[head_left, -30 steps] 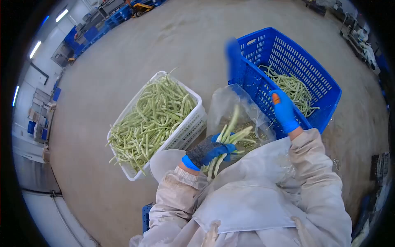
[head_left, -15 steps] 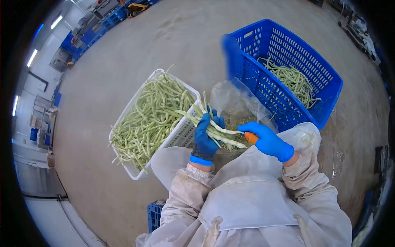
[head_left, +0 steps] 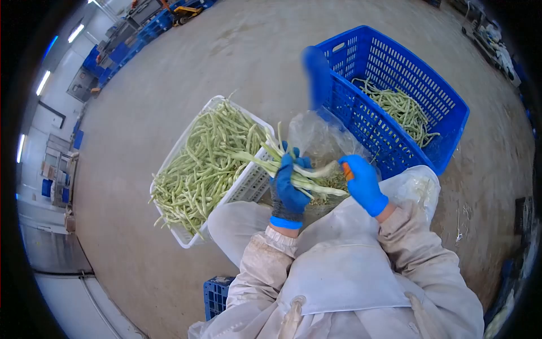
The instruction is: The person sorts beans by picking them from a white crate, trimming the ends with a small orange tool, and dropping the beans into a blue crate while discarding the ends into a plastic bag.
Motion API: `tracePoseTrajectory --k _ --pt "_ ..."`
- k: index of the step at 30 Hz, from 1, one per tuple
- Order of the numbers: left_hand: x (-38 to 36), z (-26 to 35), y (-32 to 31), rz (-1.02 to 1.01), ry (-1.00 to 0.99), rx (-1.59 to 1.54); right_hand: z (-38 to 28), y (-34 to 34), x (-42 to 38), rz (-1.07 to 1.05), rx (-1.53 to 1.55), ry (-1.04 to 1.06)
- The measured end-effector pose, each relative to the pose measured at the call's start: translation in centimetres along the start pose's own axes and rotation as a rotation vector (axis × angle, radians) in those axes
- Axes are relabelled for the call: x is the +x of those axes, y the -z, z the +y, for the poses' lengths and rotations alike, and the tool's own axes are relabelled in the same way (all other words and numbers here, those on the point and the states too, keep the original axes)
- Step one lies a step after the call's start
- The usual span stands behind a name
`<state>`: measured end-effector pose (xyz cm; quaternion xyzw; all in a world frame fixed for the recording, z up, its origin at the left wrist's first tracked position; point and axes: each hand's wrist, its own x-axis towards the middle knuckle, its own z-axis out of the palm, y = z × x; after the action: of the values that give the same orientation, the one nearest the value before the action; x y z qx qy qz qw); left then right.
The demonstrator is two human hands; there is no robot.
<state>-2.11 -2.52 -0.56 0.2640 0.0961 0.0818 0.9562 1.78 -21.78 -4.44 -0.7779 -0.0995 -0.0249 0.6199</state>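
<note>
My left hand (head_left: 290,186), in a blue glove, is closed around a bunch of long green beans (head_left: 257,161) whose ends stick out on both sides. Just right of the bean ends, my blue-gloved right hand (head_left: 366,186) grips an orange-handled tool (head_left: 348,171); its blade cannot be made out. A white crate (head_left: 245,186) heaped with green beans (head_left: 206,161) stands to the left of my hands. Beyond and between my hands lies a clear plastic bag (head_left: 316,135) with small green scraps (head_left: 333,182) in it.
A blue crate (head_left: 395,56) at the right holds more beans (head_left: 403,110). Behind my left arm is a small blue crate (head_left: 215,296). Blue crates (head_left: 158,24) and equipment line the far left wall. A cart (head_left: 490,48) stands at the far right.
My left hand has shifted slightly right with the beans. My right hand has moved a little left and turned, and the orange handle now points more upward, beside the bean ends.
</note>
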Motion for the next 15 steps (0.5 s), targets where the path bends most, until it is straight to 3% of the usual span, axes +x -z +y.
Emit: tracePoseTrajectory --k 1,3,4,6,8,10,11,13,15 --pt "-0.1 0.7 -0.1 -0.003 0.003 0.002 1.4 1.1 0.8 0.085 -0.342 0.210" --pt "-0.2 3.3 -0.7 -0.007 -0.112 -0.163 3.0 5.3 3.5 0.160 0.083 -0.360" --pt "-0.1 4.6 -0.8 -0.060 -0.112 -0.197 2.6 5.1 3.8 0.153 0.085 -0.357" --pt "-0.3 5.6 -1.3 -0.124 -0.072 -0.269 2.1 4.7 3.4 0.022 -0.354 0.398" --pt "0.0 5.5 -1.1 -0.193 -0.014 -0.382 -3.0 2.1 2.5 -0.125 -0.261 0.399" --pt "-0.3 4.8 -1.7 -0.200 0.018 -0.397 -7.5 0.5 1.7 -0.453 0.042 0.148" --pt "-0.5 4.5 -2.1 -0.206 0.040 -0.417 -8.7 -0.3 1.3 -0.444 0.043 0.143" --pt "-0.8 4.1 -2.8 -0.213 0.038 -0.391 -10.1 -1.3 0.9 -0.645 0.060 0.080" --pt "-0.9 3.9 -2.9 -0.207 0.019 -0.346 -10.1 -1.8 0.4 -0.597 -0.067 0.131"
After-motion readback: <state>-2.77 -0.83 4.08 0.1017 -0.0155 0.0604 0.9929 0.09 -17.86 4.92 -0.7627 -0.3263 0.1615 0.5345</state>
